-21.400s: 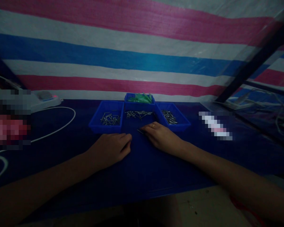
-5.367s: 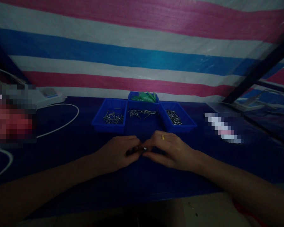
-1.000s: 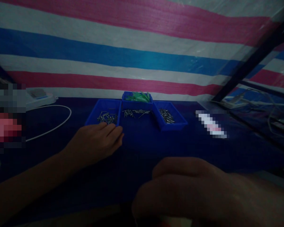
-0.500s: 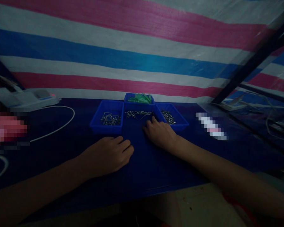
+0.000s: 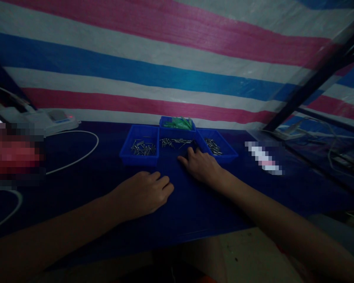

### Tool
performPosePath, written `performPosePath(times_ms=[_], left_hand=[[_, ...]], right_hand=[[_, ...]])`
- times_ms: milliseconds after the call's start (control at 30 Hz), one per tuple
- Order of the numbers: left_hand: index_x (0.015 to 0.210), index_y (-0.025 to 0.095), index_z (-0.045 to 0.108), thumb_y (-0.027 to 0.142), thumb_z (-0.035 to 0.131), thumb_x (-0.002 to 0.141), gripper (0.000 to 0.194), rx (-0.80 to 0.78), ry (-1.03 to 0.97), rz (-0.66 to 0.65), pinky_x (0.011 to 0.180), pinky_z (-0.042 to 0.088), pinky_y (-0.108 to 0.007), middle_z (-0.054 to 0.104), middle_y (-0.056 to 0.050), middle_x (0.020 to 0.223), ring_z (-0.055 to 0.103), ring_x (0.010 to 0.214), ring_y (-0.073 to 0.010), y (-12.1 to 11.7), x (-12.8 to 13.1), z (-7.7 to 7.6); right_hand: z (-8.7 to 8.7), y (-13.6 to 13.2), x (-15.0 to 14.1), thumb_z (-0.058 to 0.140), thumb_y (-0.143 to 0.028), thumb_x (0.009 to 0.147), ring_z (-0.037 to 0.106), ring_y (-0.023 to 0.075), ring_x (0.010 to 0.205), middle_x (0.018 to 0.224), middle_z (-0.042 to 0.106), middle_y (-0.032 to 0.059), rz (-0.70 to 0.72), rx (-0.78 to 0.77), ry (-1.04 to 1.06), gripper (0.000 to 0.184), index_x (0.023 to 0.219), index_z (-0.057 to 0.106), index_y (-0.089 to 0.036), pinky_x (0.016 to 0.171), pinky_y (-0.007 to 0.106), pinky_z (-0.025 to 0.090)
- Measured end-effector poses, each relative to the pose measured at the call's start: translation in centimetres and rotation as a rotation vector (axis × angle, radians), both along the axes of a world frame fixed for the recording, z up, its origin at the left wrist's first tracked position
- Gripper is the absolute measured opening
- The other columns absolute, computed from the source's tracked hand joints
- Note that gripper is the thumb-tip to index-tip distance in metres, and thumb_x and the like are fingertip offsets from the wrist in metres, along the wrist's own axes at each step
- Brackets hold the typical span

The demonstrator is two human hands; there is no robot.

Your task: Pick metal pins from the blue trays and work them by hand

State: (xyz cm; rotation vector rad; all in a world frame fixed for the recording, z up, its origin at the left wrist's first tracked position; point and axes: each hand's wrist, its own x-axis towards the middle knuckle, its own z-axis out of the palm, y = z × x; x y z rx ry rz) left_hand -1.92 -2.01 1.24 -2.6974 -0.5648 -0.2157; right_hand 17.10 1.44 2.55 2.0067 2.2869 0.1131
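Metal pins (image 5: 166,142) lie at twelve o'clock; half-open, seemingly empty, the right hand (image 5: 205,167) nears them, where fingertip pinching suits. Left hand (image 5: 149,194), seven o'clock, curls loosely, contents hidden.

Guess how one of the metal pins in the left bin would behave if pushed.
The metal pins look thin and straight, so one would likely be stiff. Their shine suggests slipperiness. Lying jumbled together, neighbours might block rolling.
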Motion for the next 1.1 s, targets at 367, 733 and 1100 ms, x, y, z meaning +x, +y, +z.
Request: performPosePath(times_ms=[367,733,1100], left_hand=[[0.076,0.018,0.052,0.017,0.05,0.081,0.006,-0.002,0.007,0.011,0.045,0.032,-0.026,0.055,0.0,0.066,0.052,0.059,-0.0161,0.0,0.0,-0.1],[0.077,0.019,0.053,0.02,0.048,0.083,0.009,0.003,0.026,0.02,0.046,0.032,-0.026,0.055,0.0,0.068,0.052,0.059,-0.0157,0.3,0.3,0.0],[0.078,0.018,0.053,0.019,0.05,0.081,0.004,-0.031,0.04,0.037,0.046,0.034,-0.026,0.055,0.0,0.07,0.053,0.061,-0.016,0.3,0.3,0.1]], right_hand=[[-0.7,-1.1,-0.4,0.024,-0.049,0.091,0.063,0.0287,0.084,0.114,0.052,0.0239,-0.024,0.148,-0.017,0.049,0.113,0.043,-0.01,0.062,0.035,0.048],[-1.2,0.7,-1.0,0.03,-0.046,0.09,0.064,0.0284,0.083,0.109,0.055,0.0236,-0.085,0.167,0.023,0.042,0.107,0.046,-0.01,0.065,0.035,0.048],[-1.5,0.2,-0.3,0.031,-0.035,0.091,0.065,0.0261,0.077,0.111,0.055,0.0195,0.026,0.245,-0.055,0.035,0.105,0.052,-0.012,0.06,0.034,0.049]])
